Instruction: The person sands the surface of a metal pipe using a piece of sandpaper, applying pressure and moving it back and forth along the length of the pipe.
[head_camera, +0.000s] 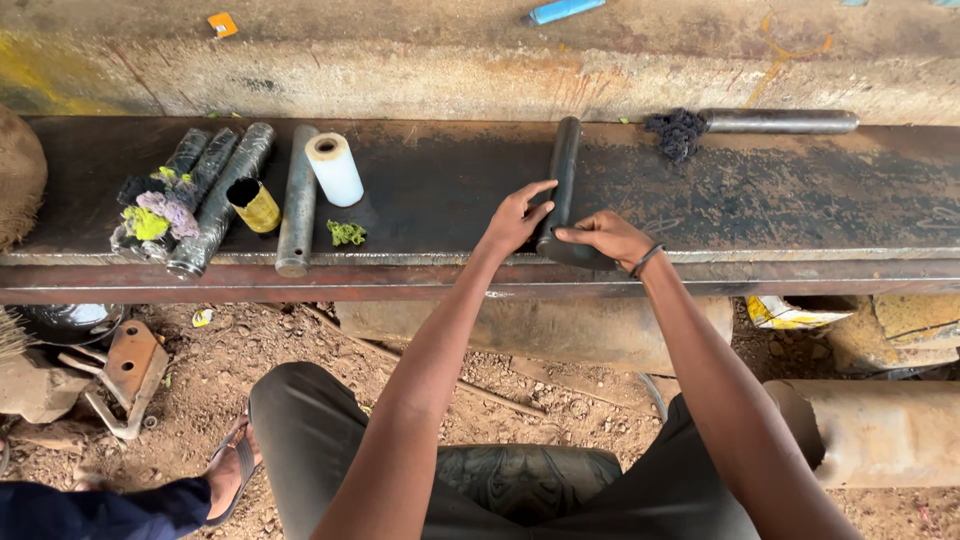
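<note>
Both hands are on a dark steel rod (562, 190) that lies on the rusty steel surface (780, 200), its length running away from the person. The left hand (515, 220) rests against the rod's left side with fingers stretched out, mostly open and steadying rather than gripping. The right hand (610, 238) is curled around the rod's near end at the surface's front edge, thumb and fingers closed on it.

The step in hand appears to be positioning or turning the rod. A further move would need a firm hold at the near end, since the rod can roll.

Well to the left of the left hand lie a white roll of film (334, 168), a bare grey rod (296, 200), a yellow spool (255, 205), several film-wrapped rods (215, 195) and tufts of coloured waste thread (160, 212). Beyond the right hand, further back, sit a dark wad of thread (678, 130) and another grey rod (780, 121).
</note>
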